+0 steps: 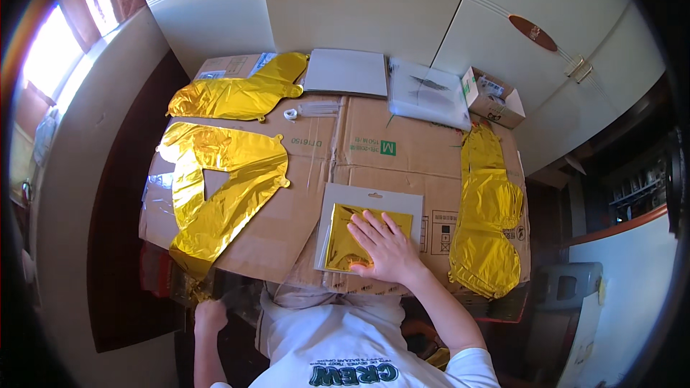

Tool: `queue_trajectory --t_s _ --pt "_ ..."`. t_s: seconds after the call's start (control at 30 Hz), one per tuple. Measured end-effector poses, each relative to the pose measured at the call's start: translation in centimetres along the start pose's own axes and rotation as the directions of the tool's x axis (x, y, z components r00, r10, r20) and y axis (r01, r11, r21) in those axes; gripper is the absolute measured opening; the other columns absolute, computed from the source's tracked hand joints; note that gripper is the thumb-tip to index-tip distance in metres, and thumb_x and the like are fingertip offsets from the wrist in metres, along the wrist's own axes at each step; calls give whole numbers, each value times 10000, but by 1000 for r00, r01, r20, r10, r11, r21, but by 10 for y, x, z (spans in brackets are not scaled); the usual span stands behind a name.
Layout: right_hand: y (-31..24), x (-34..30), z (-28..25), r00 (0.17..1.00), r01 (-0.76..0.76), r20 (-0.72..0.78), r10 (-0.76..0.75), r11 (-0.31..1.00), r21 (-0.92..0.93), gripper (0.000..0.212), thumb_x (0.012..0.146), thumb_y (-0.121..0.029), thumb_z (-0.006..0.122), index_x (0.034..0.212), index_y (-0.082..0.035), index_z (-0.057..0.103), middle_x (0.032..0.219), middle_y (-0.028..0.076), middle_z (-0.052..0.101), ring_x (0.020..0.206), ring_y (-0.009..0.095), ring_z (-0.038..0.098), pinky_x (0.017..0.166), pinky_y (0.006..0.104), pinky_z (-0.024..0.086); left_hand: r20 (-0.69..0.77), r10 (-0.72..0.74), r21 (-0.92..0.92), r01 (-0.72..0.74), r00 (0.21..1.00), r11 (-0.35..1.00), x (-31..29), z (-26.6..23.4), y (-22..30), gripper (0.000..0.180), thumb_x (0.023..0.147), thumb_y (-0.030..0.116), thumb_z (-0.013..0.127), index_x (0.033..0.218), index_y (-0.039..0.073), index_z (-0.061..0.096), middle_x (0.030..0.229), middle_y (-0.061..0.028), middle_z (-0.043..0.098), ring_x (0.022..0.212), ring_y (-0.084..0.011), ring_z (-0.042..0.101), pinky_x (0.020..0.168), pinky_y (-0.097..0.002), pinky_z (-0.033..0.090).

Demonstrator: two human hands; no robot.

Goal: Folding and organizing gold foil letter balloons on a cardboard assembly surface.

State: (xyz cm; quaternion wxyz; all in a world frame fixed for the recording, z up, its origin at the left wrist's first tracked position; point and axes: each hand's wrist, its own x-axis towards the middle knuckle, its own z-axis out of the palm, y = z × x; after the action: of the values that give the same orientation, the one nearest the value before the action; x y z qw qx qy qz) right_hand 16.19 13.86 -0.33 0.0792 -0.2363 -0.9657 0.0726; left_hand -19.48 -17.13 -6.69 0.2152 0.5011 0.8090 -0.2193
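Note:
My right hand (390,253) lies flat on a clear-fronted package (369,210), fingers spread. Inside the package is folded gold foil (338,226), and its pale card top has a hanging hole. Below the table's front edge, my left hand (210,315) is closed like a fist beside a dim, crumpled clear and gold piece (199,289). Whatever it grips is hidden and slightly blurred. Nearest to it on the table is a flat gold foil balloon (251,165) with an opening in its middle, its lower end reaching the edge.
Another gold foil balloon (237,97) lies at the far left, and a folded one (485,223) on the right. A stack of white cards (346,70), clear plastic sleeves (428,93) and a small open box (496,100) line the back. Cardboard (309,165) covers the table.

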Motion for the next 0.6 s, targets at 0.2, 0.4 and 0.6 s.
queue_trajectory --t_s 0.2,0.4,0.6 --pt "-1 -5 -1 996 81 -60 -73 985 155 737 811 -504 656 1382 -86 447 1459 110 417 1376 289 365 1155 511 222 -443 442 -183 -562 780 807 -45 -144 116 120 788 185 653 816 80 602 822 -80 563 742 -263 638 708 -409 514" --pt "-7 -22 -13 921 219 -339 -191 975 47 333 818 -348 700 1040 -113 624 1105 43 597 1074 200 562 990 414 410 -482 649 120 -689 589 714 -27 -149 141 121 766 173 624 871 125 590 843 -49 532 925 -210 566 812 -350 438" --pt "-9 -63 -29 972 121 -216 -94 986 113 390 780 -397 723 1015 -99 636 1040 26 605 980 189 577 875 371 430 -651 698 363 -686 298 631 -6 -123 152 243 791 209 656 1023 144 619 1157 -47 599 1095 -186 566 826 -346 440"
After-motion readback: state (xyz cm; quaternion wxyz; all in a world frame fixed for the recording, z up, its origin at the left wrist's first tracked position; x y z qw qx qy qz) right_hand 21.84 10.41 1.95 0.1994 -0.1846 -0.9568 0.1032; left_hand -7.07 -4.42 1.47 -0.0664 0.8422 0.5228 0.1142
